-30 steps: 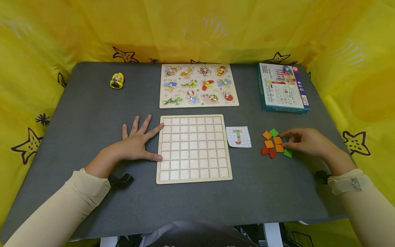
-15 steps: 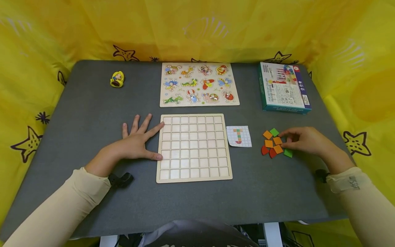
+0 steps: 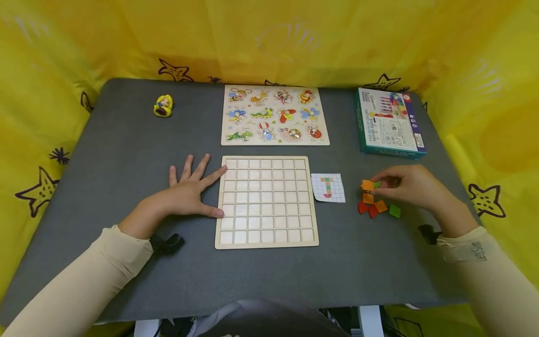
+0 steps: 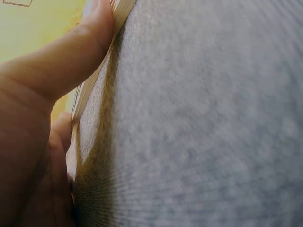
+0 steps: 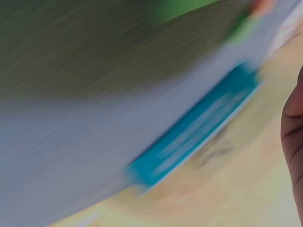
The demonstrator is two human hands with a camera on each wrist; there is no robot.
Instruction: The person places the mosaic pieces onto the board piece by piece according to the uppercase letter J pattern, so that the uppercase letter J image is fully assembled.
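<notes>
My left hand [image 3: 183,199] lies with fingers spread. Its thumb and index finger rest on the left edge of a wooden grid board [image 3: 313,234], and the left wrist view shows the thumb against the board's side. At the right, my right hand [image 3: 410,187] pinches an orange square tile [image 3: 368,186] between thumb and fingertips, over the tile pile. Around it lie more orange tiles, including an orange tile [image 3: 381,206], two red rounded tiles [image 3: 362,208] and a green tile [image 3: 394,211]. Another green tile [image 3: 377,185] is partly hidden by the fingers.
A paper card [image 3: 328,188] with a coloured pattern on a grid lies right of the board. Behind stand an insect puzzle board [image 3: 275,115], a teal-edged box [image 3: 391,122] and a small yellow figure [image 3: 163,106]. Yellow cloth [image 3: 269,42] surrounds the grey table [image 3: 265,276].
The right hand has taken an orange tile from the pile and moved it slightly left and up. The left hand keeps its place at the board's edge.
</notes>
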